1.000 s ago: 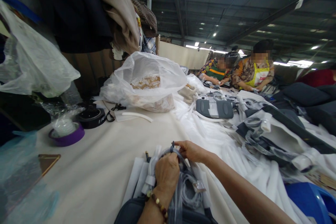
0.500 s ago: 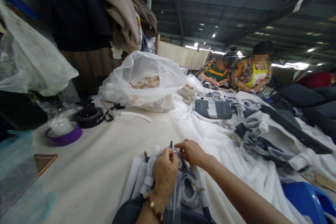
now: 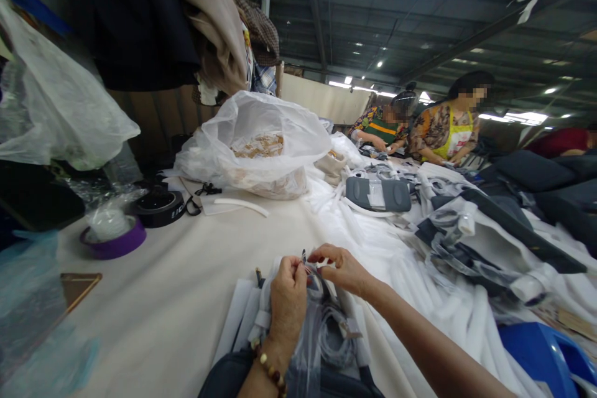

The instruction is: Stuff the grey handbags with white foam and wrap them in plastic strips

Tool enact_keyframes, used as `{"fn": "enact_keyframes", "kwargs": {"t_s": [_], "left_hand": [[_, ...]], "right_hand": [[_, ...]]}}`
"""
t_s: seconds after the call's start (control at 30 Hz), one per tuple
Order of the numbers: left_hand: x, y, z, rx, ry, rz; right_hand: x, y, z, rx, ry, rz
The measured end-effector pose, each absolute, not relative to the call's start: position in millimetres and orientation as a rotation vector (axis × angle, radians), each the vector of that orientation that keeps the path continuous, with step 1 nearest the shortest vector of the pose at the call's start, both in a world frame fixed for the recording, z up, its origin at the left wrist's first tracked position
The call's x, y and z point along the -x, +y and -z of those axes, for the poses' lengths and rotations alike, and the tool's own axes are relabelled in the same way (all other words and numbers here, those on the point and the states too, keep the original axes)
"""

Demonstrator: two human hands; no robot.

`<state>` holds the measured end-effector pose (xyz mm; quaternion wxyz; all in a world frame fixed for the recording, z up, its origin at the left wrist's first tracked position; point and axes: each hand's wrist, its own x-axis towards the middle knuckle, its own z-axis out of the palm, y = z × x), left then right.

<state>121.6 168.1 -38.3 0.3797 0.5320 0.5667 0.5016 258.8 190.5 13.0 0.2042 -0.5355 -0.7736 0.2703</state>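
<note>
My left hand (image 3: 288, 295) has thumb and forefinger pinched together at the top of a clear plastic sleeve (image 3: 303, 351); what lies between them is too small to make out. A thin dark tip (image 3: 304, 255) sticks up beside those fingertips. Just to its right is my right hand (image 3: 342, 268), thumb and forefinger apart and curved toward the same spot. Under both hands lies a dark grey padded piece (image 3: 228, 376) bearing white foam strips (image 3: 240, 311). A coiled grey cable (image 3: 336, 339) in clear wrap rests on it, right of the sleeve.
The cream-covered table (image 3: 177, 298) carries a purple tape roll (image 3: 114, 239), a black tape roll (image 3: 161, 206) and a big translucent bag (image 3: 275, 180). White foam tubes (image 3: 420, 267) and wrapped grey parts (image 3: 377, 194) cover the right. A blue plastic object (image 3: 541, 354) sits lower right. Two co-workers work behind.
My left hand has shifted slightly up and left, its wrist turning. My right thumb and forefinger have spread apart. The co-worker in the yellow apron has turned their head.
</note>
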Motion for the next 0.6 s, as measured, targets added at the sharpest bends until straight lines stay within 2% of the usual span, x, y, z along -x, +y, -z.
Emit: {"fn": "enact_keyframes", "kwargs": {"t_s": [0.6], "left_hand": [[-121.0, 165.7, 36.8, -1.319, 1.395, -1.324]], "right_hand": [[-255.4, 189.8, -1.8, 1.32, -2.109, -0.725]]}}
